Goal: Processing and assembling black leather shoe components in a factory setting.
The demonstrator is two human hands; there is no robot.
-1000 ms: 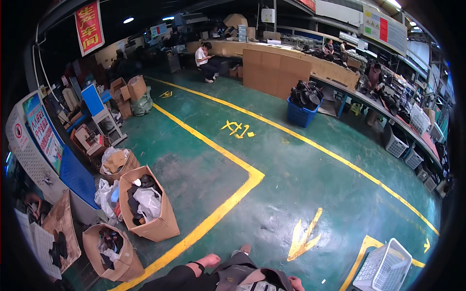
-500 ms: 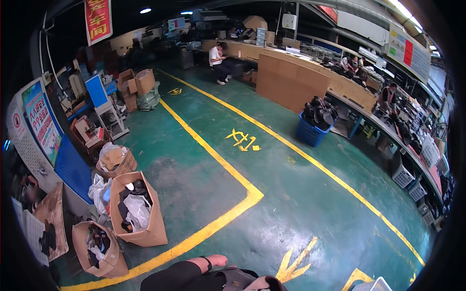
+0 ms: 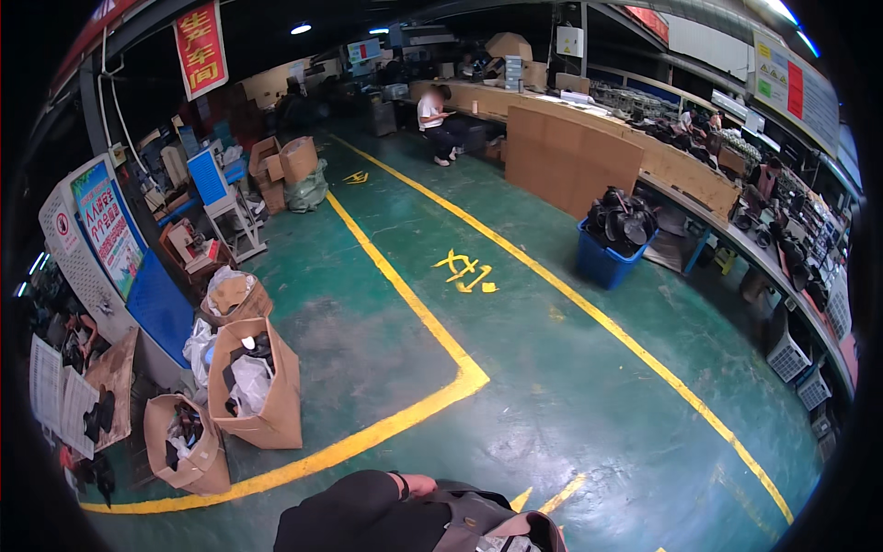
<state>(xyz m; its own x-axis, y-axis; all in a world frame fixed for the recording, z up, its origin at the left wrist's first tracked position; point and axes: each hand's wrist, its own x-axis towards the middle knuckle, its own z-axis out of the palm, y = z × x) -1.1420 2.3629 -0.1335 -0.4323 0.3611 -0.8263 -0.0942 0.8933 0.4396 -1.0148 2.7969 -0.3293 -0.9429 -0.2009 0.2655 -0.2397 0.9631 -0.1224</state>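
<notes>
My left hand (image 3: 421, 484) shows at the lower edge, with a dark band at the wrist and a black sleeve (image 3: 354, 511) behind it. It lies against the top of a dark grey cloth item (image 3: 474, 515), perhaps a bag or an apron, close to my body. The fingers are mostly hidden, so whether they grip the cloth I cannot make out. My right hand is out of the picture.
Cardboard boxes with bagged scraps (image 3: 276, 405) stand on the left beside a blue-and-white cabinet (image 3: 152, 294). A blue bin of black parts (image 3: 602, 262) sits by the right-hand workbench (image 3: 699, 212). Yellow lines (image 3: 441, 354) cross the green floor. A person (image 3: 437, 120) sits farther back.
The view has shifted, so the boxes and benches sit differently in the picture. My left hand now lies against the grey cloth, and a white crate at the lower right has left the view.
</notes>
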